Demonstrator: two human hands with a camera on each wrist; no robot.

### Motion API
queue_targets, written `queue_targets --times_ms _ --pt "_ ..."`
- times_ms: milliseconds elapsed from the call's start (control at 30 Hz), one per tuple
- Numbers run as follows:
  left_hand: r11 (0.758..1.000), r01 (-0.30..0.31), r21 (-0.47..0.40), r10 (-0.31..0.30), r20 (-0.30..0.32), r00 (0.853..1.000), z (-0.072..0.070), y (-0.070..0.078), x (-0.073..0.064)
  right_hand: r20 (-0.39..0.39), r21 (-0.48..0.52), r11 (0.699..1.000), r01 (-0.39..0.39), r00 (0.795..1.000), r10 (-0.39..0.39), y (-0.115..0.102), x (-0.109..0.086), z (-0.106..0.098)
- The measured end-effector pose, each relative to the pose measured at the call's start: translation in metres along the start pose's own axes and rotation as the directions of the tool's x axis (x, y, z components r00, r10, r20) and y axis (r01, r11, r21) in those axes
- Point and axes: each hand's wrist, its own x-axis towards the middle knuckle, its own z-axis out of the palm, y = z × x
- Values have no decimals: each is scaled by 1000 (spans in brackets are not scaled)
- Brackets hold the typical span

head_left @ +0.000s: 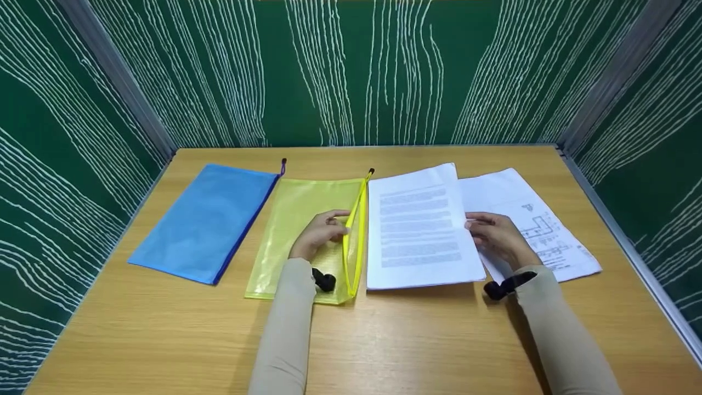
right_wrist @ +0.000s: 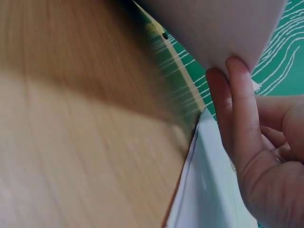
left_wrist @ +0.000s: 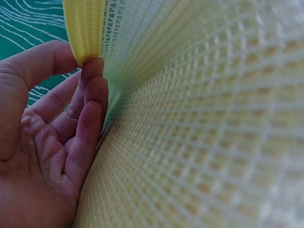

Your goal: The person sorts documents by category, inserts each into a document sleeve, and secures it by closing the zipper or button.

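Note:
A yellow mesh zipper pouch (head_left: 296,219) lies on the table with its right-hand zipper side gaping. My left hand (head_left: 321,235) pinches the upper edge of that opening between thumb and fingers; the left wrist view shows the yellow zipper band (left_wrist: 86,33) between them. Just right of the pouch, a printed sheaf of paper (head_left: 419,227) is held by its right edge in my right hand (head_left: 502,237). In the right wrist view, the fingers (right_wrist: 243,104) lie against the paper's underside, which is raised off the table. The sheaf's left edge is right at the pouch's mouth.
Left of the yellow pouch lies a blue zipper pouch (head_left: 203,219) with a dark blue zipper. Another stack of paper (head_left: 565,247) with line drawings sits to the right, partly under my right hand. Green panels (head_left: 351,71) with white lines wall the wooden table (head_left: 384,340) at back and sides.

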Motion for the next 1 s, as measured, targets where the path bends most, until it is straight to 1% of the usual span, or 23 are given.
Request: queue_targets --times_ms 100,167,300,467,633,733,867,1000 --pt "1000 0 5 0 1 1000 1 0 0 -6 23 999 -28 1000 28 0 -1 -1" --pt "1000 -1 4 1 1 1000 1 0 0 -7 35 999 -31 999 32 0 -1 -2" --pt "1000 -9 -6 9 -2 1000 0 -1 1 11 53 999 -5 1000 4 -1 -2 -3" --pt "1000 -18 -19 18 -6 1000 0 -1 1 53 96 995 29 998 -34 -1 -3 -5" --pt "999 -14 -29 14 -4 1000 0 0 1 77 116 993 19 997 -28 1 -2 -5" --pt "1000 -6 -14 6 -3 1000 0 0 1 96 129 991 19 995 -32 2 -2 -5" --pt "1000 -1 9 1 -4 1000 -1 0 2 107 134 991 14 994 -28 2 -3 -5" --pt "1000 -1 2 1 0 1000 -1 0 2 98 124 992 0 995 -12 2 -5 -7"
